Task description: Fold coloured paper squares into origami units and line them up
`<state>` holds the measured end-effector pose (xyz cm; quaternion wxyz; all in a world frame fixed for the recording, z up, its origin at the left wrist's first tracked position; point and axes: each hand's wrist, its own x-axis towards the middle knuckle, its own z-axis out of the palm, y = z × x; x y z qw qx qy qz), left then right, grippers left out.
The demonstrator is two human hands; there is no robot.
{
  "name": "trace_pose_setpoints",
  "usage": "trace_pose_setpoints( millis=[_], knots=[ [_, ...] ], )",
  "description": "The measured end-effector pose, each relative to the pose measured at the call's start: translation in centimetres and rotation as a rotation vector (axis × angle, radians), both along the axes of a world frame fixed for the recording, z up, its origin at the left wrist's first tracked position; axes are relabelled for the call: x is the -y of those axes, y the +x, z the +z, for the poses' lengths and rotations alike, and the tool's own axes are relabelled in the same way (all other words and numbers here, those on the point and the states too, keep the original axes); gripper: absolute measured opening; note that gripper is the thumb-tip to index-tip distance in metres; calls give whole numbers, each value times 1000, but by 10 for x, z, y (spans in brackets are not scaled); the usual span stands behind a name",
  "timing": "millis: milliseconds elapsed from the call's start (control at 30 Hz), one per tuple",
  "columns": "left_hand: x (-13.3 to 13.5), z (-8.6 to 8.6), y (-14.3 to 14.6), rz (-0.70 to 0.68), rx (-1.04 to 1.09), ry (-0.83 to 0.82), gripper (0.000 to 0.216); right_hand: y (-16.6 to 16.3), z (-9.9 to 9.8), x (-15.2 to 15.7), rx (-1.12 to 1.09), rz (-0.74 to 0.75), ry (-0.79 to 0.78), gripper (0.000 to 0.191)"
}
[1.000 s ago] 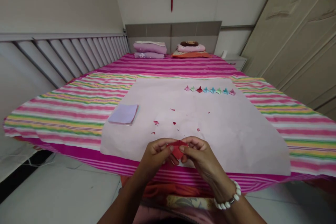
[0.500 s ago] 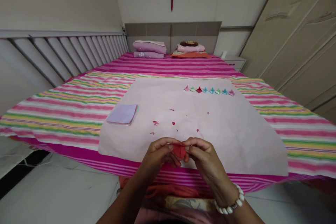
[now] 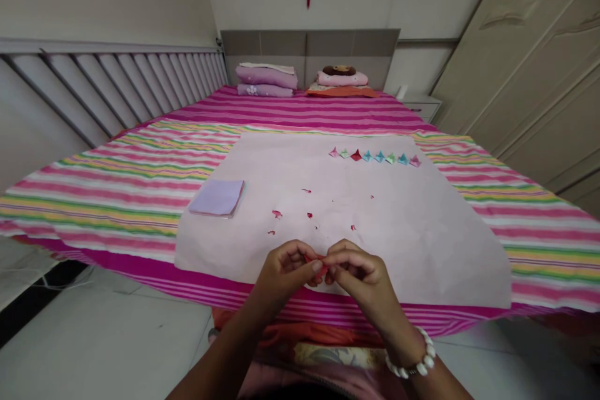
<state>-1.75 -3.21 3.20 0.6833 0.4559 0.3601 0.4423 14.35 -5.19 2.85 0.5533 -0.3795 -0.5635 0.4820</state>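
half a second ago the red paper (image 3: 321, 272) showed a broad face, stretched between both sets of fingertips; now the fingers have curled in over it and only a small red patch peeks out. the left hand (image 3: 288, 269) has its thumb laid across the paper, and the right hand (image 3: 363, 269) pinches close beside it. for the work, this looks like a shift from holding the piece flat to pressing or bending a small part of it (a judgement, since the fingers hide the exact fold). the grip of both hands is closed on the paper, which is held over the near edge of the pale sheet (image 3: 435, 244) on the bed (image 3: 281, 114). what shows of it is bright red and seems folded small; its full outline can't be told. torn red scraps (image 3: 277, 214) lie beyond the hands.
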Motion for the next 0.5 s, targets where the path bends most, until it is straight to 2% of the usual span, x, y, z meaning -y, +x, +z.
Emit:
trace_pose_setpoints(
  millis=[67, 200, 367, 500],
  knots=[
    [2, 2, -1, -6, -41, 29, 18, 1, -1, 2, 4, 1, -6, 13],
    [4, 1, -2, 16, -86, 100, 18, 3, -6, 5, -108, 48, -112, 38],
    [5, -2, 0, 44, -143, 135, 46, 2, -10, 3, -93, 4, -183, 19],
    [5, -2, 3, 40, -112, 130, 45, 1, -7, 1, -42, -56, -118, 11]
  ],
)
